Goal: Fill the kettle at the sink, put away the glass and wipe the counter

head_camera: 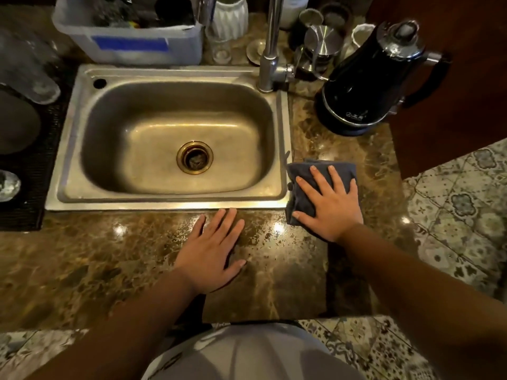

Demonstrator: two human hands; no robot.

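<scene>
My right hand lies flat with spread fingers on a folded dark blue cloth, pressing it to the brown marble counter just right of the steel sink. My left hand rests palm down and empty on the counter in front of the sink. The black electric kettle stands on its base at the back right, lid closed. A clear glass stands behind the sink, left of the tap.
A plastic tub of dishes sits behind the sink. A white vase, metal cups and a French press crowd the back. A black mat with glassware lies left. The counter ends at right over patterned floor tiles.
</scene>
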